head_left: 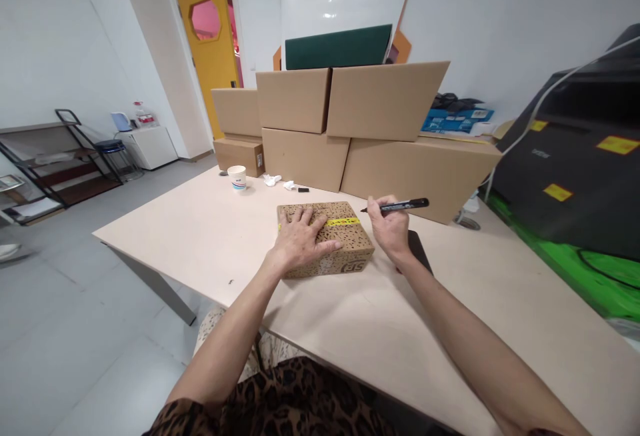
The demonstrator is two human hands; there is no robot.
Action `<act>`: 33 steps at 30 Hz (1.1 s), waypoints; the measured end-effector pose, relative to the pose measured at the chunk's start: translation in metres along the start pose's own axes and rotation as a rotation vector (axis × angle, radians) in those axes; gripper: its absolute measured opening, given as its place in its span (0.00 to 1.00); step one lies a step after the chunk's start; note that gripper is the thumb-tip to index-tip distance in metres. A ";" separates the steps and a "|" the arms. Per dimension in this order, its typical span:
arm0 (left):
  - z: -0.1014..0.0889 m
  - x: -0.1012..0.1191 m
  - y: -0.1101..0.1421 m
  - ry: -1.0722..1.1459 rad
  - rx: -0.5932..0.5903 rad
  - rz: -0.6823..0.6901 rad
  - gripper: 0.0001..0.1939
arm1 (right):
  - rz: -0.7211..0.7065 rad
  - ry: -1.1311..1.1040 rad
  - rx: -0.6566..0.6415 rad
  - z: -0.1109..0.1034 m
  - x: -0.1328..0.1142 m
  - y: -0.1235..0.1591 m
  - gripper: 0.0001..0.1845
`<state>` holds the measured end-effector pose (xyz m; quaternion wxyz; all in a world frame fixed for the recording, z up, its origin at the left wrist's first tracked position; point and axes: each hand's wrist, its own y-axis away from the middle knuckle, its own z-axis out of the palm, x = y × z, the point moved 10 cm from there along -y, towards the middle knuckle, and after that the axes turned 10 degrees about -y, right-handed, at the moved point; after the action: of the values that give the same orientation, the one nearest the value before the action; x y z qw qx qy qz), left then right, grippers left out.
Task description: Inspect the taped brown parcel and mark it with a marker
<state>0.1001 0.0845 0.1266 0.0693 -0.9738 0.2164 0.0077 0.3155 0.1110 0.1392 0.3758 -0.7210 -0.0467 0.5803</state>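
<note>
My left hand lies flat with spread fingers on top of a small cardboard box, which is covered in black specks and crossed by a yellow strip. Dark lettering shows on the box's front side. Just right of the box, my right hand grips a black marker pen. Its uncapped tip points left, apart from the box's top. A dark flat object lies on the table, partly hidden behind my right wrist. The small black marker cap rests on the table behind the box.
Large plain cardboard boxes are stacked along the table's back. A paper cup and crumpled white tissues stand at the back left of the table. On the right is a big black machine over green sheeting.
</note>
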 end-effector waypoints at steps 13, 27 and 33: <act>-0.001 0.000 0.000 0.013 -0.008 -0.001 0.44 | -0.035 0.706 -0.845 0.012 0.082 0.047 0.21; -0.006 0.001 0.001 -0.004 -0.025 -0.006 0.44 | 0.466 1.127 -0.560 -0.073 0.113 0.032 0.48; -0.005 -0.001 0.000 -0.011 -0.022 0.000 0.45 | 0.566 1.038 -0.490 -0.085 0.120 0.030 0.58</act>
<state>0.0996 0.0846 0.1316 0.0596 -0.9745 0.2158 0.0155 0.4170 0.1084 0.0288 0.0060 -0.9576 0.2024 0.2048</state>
